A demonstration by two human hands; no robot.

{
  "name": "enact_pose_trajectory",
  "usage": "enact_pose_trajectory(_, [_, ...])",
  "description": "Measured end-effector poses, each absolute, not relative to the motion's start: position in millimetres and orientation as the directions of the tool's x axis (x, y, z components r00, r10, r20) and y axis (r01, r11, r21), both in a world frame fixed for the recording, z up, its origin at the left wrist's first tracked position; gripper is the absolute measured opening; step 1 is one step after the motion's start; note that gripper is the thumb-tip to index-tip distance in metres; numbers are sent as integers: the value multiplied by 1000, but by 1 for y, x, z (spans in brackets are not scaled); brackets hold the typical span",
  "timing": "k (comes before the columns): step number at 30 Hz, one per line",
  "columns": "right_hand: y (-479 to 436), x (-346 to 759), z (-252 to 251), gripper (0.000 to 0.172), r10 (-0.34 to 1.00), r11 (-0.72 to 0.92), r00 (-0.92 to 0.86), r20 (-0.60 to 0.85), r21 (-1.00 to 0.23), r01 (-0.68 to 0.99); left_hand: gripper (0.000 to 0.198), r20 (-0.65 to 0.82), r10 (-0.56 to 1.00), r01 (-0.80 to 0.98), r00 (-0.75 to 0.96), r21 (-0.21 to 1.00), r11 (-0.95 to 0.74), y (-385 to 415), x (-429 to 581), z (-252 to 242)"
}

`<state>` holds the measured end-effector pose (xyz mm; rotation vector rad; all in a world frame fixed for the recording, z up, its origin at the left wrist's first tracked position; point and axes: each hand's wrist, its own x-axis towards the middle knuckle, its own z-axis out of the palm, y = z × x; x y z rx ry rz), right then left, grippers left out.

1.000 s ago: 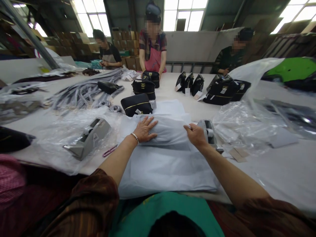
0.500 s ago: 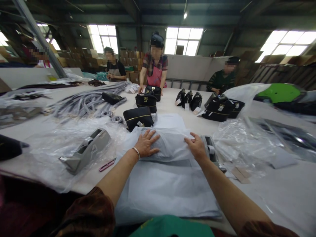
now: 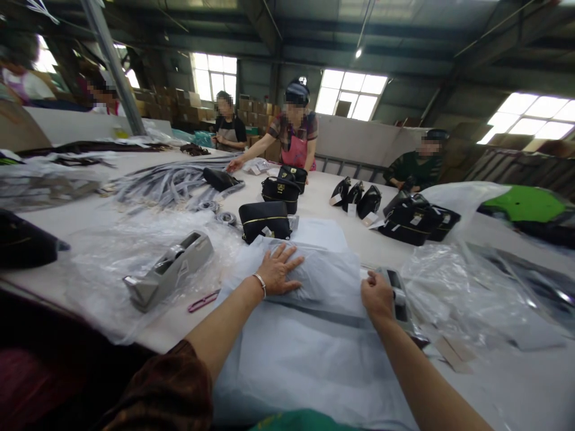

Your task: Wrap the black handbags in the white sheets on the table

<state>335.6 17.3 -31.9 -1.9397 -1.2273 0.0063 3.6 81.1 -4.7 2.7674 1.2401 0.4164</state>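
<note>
My left hand [image 3: 279, 270] lies with fingers spread on a bundle wrapped in white tissue paper [image 3: 330, 275]. At the bundle's right end, my right hand [image 3: 376, 293] is closed beside a grey tape dispenser [image 3: 398, 299]; what its fingers hold, if anything, is too small to make out. More white paper sheets [image 3: 305, 365] lie under and in front of the bundle. Just behind it sits a black bag [image 3: 265, 220] with a gold zip. Left of my left arm are pink snips [image 3: 203, 301] and a second grey tape dispenser [image 3: 168, 269].
Black bags [image 3: 281, 190] stand in front of a person in a pink apron [image 3: 294, 149]. More black bags [image 3: 411, 221] are at the right. Clear plastic [image 3: 453, 293] lies right of the dispenser, and wrapped straps [image 3: 157, 188] spread at the back left.
My right hand has closed and moved off the bundle's top to its right end, by the dispenser. The person opposite has reached an arm out toward the straps. The view has shifted.
</note>
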Motion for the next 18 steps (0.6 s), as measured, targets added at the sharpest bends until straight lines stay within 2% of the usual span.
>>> enact_pose_trajectory(3, [14,314,2,45,690,30,357,630,-518,855,83,209,740,716,639,189,-672,82,5,-4])
enact_pose_trajectory(5, [14,285,25,41,686,228,167,708,-427,875,83,210,738,715,641,188,-674,82,6,-4])
enact_pose_trajectory(7, [19,250,35,41,739,408,-60,671,-375,832,83,211,736,714,643,184,-676,82,6,-5])
enact_pose_trajectory(9, [26,217,27,46,780,516,-253,572,-360,777,82,207,739,715,642,186,-674,81,6,-5])
enact_pose_trajectory(12, [40,188,-3,56,837,503,-351,420,-334,797,83,190,743,716,642,199,-669,79,7,-4])
enact_pose_trajectory(15, [53,189,-29,62,906,362,-258,336,-297,884,87,183,738,708,649,208,-675,78,9,-2])
enact_pose_trajectory(18, [60,202,-39,70,933,270,-184,310,-261,927,91,187,717,684,672,214,-697,78,8,0])
